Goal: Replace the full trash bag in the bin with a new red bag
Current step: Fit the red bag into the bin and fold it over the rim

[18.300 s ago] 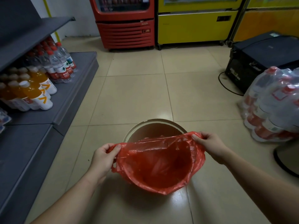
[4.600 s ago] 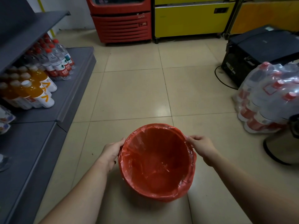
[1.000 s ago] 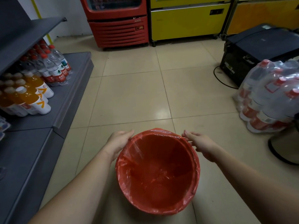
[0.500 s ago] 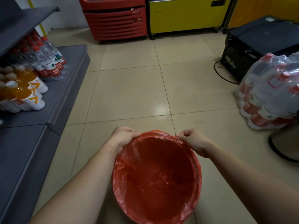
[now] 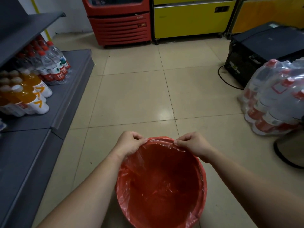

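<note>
A red plastic bag (image 5: 162, 185) lines the round bin on the floor below me, its edge folded over the whole rim so the bin itself is hidden. My left hand (image 5: 129, 143) pinches the bag's edge at the far left of the rim. My right hand (image 5: 191, 143) pinches the edge at the far right of the rim. Both fists are closed on the thin plastic, a short stretch of rim between them. The bag's inside looks empty.
A grey shelf (image 5: 49, 102) with water bottles (image 5: 52, 65) and orange drink bottles (image 5: 31, 94) runs along the left. A wrapped pack of bottles (image 5: 276, 99) and a black appliance (image 5: 259, 55) stand right. A red cooler (image 5: 118, 20) and a yellow cabinet (image 5: 192, 18) stand behind.
Both hands have slid along the rim toward its far edge and closer together, from open beside the bin to pinching the bag's edge. The view has tilted slightly.
</note>
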### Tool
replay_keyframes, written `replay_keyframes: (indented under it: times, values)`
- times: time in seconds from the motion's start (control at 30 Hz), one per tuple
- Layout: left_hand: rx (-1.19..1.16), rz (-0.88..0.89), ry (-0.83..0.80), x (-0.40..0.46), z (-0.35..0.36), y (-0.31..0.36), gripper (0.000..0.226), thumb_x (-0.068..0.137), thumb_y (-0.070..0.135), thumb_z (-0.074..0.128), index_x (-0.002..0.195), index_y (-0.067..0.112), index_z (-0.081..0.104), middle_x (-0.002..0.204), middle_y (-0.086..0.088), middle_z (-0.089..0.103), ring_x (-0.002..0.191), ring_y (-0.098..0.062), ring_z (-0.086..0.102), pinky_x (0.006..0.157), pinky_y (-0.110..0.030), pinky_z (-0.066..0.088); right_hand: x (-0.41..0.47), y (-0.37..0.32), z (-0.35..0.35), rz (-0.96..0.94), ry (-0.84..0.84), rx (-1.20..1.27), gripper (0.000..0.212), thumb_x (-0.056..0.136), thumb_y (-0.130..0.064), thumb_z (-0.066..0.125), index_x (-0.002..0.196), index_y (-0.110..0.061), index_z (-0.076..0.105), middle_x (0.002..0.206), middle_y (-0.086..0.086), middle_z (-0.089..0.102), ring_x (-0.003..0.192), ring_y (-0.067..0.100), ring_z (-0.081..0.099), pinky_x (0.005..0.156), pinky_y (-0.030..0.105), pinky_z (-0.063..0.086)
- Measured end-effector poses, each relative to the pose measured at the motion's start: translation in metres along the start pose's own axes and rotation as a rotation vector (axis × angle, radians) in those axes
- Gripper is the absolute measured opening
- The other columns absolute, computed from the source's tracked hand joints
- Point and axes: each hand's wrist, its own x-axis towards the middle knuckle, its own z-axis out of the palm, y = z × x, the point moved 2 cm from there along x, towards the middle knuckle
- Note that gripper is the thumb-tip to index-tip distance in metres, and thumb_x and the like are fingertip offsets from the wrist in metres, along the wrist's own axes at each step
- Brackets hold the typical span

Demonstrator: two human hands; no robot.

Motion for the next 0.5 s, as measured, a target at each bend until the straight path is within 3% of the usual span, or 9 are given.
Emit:
replay_keyframes:
  times: [0.23,0.37,0.5]
  values:
    - [-0.017,-0.035,0.041,0.003,0.004,-0.002,0.025,0.079,0.032,0.079,0.061,0.016,0.072,0.047,0.012,0.065,0.042,0.002,0.055,0.05,-0.017,0.042,0.004,-0.003,0.004,0.029,0.049,0.09,0.01,0.084,-0.012,0.079,0.079,-0.003,0.078,0.067,0.009,0.076,0.057,0.014,0.068,0.055,0.025,0.056]
    - [-0.04,-0.102,-0.002,0.007,0.006,0.0,0.025,0.079,0.027,0.077,0.06,0.011,0.072,0.044,0.005,0.061,0.04,-0.01,0.055,0.051,-0.021,0.043,0.012,-0.003,0.006,0.111,-0.007,0.141,0.015,0.089,-0.012,0.074,0.078,-0.001,0.072,0.059,0.004,0.069,0.053,0.015,0.061,0.057,0.027,0.051]
    - [-0.07,-0.172,-0.035,0.011,0.007,0.003,0.024,0.076,0.022,0.077,0.079,-0.002,0.073,0.065,-0.014,0.067,0.058,-0.023,0.062,0.059,-0.031,0.049,0.021,0.003,0.006,0.152,-0.041,0.099,0.018,0.091,-0.005,0.067,0.073,-0.002,0.069,0.069,0.014,0.06,0.064,0.022,0.054,0.068,0.037,0.047]
